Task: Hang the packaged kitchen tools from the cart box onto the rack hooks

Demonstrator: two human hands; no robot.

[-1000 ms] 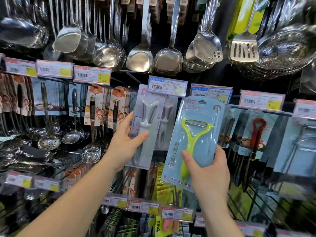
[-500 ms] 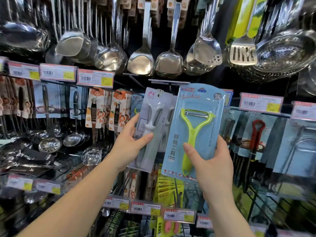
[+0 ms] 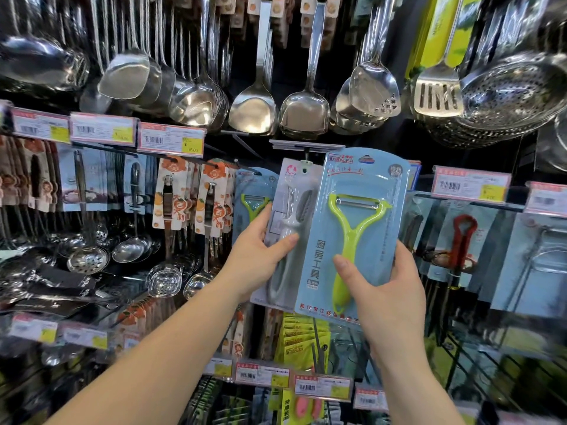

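My right hand grips the lower part of a light blue card pack with a lime green peeler, held upright in front of the rack. Its top edge reaches a flipped-up price tag at the tip of a rack hook. My left hand holds the white peeler packs that hang on that hook, thumb on the front, fingers behind. Another green peeler pack hangs just left of them. The cart box is out of view.
Steel ladles and spatulas hang above. A large perforated skimmer juts out at upper right. Orange-carded tools hang at left and a red opener pack at right. Price tags line the rails.
My right hand has raised the green peeler pack up toward the hook's tip. My left hand has stayed on the white packs, and the hook's price tag has flipped up.
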